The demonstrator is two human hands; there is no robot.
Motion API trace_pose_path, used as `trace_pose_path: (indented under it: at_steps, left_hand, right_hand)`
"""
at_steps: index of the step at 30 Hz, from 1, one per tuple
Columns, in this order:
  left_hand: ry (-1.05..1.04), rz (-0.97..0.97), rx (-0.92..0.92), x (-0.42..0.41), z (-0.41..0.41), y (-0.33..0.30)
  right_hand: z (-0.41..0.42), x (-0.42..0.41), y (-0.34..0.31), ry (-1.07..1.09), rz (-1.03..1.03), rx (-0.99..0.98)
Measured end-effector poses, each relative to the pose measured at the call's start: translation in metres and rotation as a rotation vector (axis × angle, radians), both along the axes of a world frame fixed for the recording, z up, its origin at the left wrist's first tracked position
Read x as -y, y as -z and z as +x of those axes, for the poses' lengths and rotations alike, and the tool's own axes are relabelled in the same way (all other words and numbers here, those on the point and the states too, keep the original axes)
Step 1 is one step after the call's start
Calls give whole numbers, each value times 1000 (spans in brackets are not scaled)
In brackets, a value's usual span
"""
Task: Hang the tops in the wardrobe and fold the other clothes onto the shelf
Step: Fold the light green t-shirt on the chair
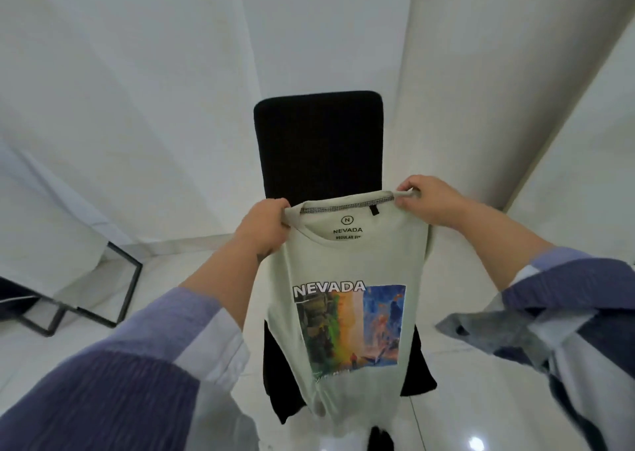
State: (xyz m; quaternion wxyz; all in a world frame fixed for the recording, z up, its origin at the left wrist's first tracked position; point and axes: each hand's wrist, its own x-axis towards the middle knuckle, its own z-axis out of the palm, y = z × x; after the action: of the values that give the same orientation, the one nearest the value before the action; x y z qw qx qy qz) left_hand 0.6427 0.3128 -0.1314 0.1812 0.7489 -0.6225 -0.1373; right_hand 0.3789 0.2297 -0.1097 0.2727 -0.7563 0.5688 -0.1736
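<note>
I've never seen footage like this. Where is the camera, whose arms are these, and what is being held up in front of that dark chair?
There is no machine here. A person wears one wide-angle camera on the head, looking forward and down, so the two arms in blue and white sleeves are that person's own. The left hand and the right hand each grip a shoulder of a pale green T-shirt with a colourful NEVADA print, holding it up so that it hangs straight down. Behind it stands a black upholstered chair on a glossy white tiled floor, with white walls around. At the left edge is a black metal frame. No wardrobe or hanger shows in this view.
</note>
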Motion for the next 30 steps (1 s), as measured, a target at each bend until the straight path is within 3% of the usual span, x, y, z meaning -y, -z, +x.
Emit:
trace_pose_path:
  at_steps: [6,12,19,24,26,30]
  left_hand:
    - [-138,-131,83,-46,-15,-73]
    - [-328,-284,203,-72,-30,-144]
    - [-374,-379,-100,-94,-53,-193]
    - [-335,-458,-329,-112,-74,-220]
    - [-340,-525,-461,-119,-79,-228]
    - [-348,-577,-528,-128,-90,-240]
  right_hand:
    - [-25,-54,-82,-27,13,-104]
    - [-48,-84,-150,48,-244,-112]
    - [-57,-111,-187,345,-362,-160]
    - [-52,-124,-205,498,-221,57]
    - [-48,-129,-215,520,-98,240]
    - [-45,-129,-231,552,83,605]
